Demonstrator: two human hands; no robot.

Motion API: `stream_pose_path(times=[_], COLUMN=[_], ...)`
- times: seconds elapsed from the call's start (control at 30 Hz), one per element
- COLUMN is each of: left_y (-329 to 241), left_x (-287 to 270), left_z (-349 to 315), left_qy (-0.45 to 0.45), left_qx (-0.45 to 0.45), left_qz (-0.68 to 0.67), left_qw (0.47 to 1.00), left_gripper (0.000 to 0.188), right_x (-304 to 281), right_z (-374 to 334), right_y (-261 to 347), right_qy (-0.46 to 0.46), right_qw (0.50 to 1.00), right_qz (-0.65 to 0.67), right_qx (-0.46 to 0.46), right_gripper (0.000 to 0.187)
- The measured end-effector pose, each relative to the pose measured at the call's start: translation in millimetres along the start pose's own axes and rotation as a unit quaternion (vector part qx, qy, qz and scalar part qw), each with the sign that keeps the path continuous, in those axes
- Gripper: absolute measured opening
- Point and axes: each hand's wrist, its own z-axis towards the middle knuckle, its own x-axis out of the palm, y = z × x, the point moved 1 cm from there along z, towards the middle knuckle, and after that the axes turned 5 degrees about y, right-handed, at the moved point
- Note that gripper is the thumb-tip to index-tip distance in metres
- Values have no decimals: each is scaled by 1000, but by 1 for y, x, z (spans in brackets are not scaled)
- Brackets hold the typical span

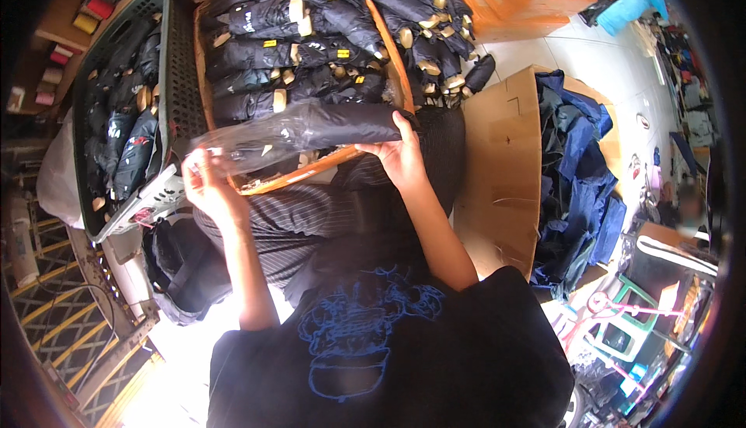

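A black, tube-shaped bundle, seemingly a folded umbrella (353,123), lies crosswise in front of me above the wooden-edged box. Its right end sits in my right hand (400,152), thumb on top and fingers underneath. A clear plastic sleeve (264,137) covers the left part of the bundle and trails off toward the left. My left hand (208,183) pinches the loose end of that sleeve. Below the bundle, the box holds rows of similar black folded umbrellas (260,49) with pale, blocky ends.
On the left stands a dark plastic crate (177,63) with more black bundles. To the right, a cardboard box (497,172) holds navy cloth (579,172). More umbrellas (435,51) lie piled beyond the box's wooden edge. Thread spools (97,8) sit at far left.
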Motion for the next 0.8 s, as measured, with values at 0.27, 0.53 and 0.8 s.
stream_pose_path(times=[0.27,0.53,0.8], left_y=[15,73,81], left_x=[-27,-28,-23], left_z=[15,14,11], left_qy=[-49,50,71], left_qx=[18,13,91], left_qz=[70,254,404], left_qw=[996,966,908], left_gripper=[12,19,27], right_x=[-8,5,40], right_z=[-3,5,121], right_y=[29,63,181], right_qy=[-70,-21,-6], right_qw=[992,978,910], right_qz=[71,142,-140], right_qx=[-77,-149,-391], right_gripper=[39,37,31])
